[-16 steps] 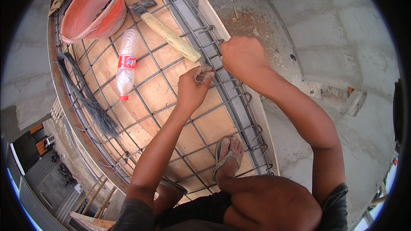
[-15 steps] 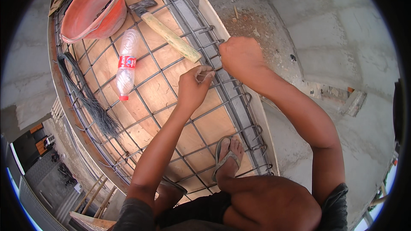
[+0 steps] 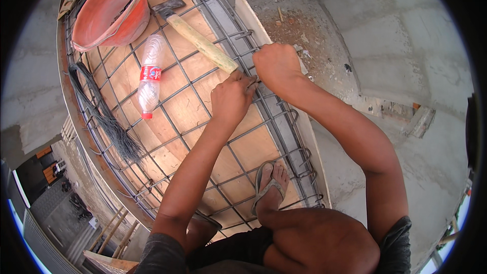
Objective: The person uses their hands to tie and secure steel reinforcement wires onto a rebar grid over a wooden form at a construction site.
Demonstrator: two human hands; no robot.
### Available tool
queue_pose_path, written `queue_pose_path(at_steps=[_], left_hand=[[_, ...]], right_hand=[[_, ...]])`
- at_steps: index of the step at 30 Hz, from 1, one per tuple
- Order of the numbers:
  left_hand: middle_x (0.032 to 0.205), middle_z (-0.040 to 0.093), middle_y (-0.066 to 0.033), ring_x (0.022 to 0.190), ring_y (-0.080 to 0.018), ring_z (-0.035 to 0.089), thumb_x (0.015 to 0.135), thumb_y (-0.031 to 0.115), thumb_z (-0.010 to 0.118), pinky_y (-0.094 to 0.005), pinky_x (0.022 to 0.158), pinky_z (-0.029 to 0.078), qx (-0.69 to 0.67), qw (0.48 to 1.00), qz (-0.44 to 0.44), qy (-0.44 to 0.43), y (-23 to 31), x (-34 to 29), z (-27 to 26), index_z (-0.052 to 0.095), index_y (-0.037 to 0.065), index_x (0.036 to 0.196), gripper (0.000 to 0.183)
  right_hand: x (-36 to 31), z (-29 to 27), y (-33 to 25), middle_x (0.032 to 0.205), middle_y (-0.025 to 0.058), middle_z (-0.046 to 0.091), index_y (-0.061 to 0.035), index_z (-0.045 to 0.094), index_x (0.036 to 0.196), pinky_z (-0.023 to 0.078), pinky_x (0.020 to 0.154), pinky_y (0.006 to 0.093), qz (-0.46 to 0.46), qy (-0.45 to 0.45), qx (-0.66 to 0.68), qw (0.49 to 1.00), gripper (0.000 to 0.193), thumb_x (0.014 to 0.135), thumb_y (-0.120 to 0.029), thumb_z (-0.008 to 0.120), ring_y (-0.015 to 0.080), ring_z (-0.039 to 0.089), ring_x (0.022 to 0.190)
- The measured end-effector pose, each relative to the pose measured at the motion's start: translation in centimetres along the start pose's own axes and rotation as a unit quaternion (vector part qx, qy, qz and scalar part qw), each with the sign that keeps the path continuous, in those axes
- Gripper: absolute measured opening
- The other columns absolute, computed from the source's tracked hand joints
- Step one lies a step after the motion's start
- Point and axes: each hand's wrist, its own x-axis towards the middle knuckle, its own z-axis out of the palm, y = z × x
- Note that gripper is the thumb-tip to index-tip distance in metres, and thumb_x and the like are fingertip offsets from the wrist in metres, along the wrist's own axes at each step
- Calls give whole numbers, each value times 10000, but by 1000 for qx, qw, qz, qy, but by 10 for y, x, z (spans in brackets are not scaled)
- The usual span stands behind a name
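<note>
My right hand (image 3: 278, 66) is closed in a fist over the outer edge of the steel rebar grid (image 3: 227, 140), its fingers turned away from view. Close beside it, my left hand (image 3: 231, 97) has its fingertips pressed together at a bar crossing, near the butt of a hammer's wooden handle (image 3: 203, 43). What either hand grips is too small or hidden to make out. The hammer's dark metal head (image 3: 170, 7) rests on the grid. To the left lie a clear plastic bottle (image 3: 148, 96) with a red cap and a bundle of thin tie wire (image 3: 109, 122).
An orange-red bucket (image 3: 109, 12) with a wire handle stands at the far left, dark bits inside. Plywood (image 3: 243, 160) lies under the bars. My sandalled foot (image 3: 269, 187) stands on the grid. Past the upright edge board (image 3: 252, 18), a concrete floor with rubble (image 3: 299, 35) lies lower.
My right hand has shifted slightly left, toward my left hand. My left hand has rolled over, its back now facing up, with the fingertips still near the same bars.
</note>
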Motion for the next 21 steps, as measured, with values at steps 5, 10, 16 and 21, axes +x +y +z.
queue_pose_path(at_steps=[5,10,16,21], left_hand=[[1014,667,-83,846,-320,716,933,217,666,-459,717,580,101,992,30,-67,9,11,-8,777,132,1036,174],[1015,693,-144,887,-344,719,954,194,592,-473,734,581,141,979,40,-144,5,20,-13,748,116,1043,196],[1070,713,-179,1007,-391,687,984,289,551,-495,867,546,75,979,47,-185,-5,30,-11,711,109,1151,293],[1132,694,-223,1082,-425,650,1016,346,517,-503,936,512,49,969,30,-241,-4,39,-16,684,105,1221,358]], right_hand=[[-12,-6,6,868,85,740,-111,767,867,548,663,391,3,138,-30,990,92,787,-145,738,250,745,838],[-80,-71,-9,898,163,701,-49,731,1003,512,775,501,124,144,246,950,229,868,-231,700,355,696,948],[-122,40,-49,912,299,692,29,502,1401,515,816,580,204,-83,465,857,500,965,-208,565,482,673,848],[-103,62,-55,876,312,687,64,258,1542,511,834,583,189,-43,435,879,721,917,-124,562,485,671,870]])
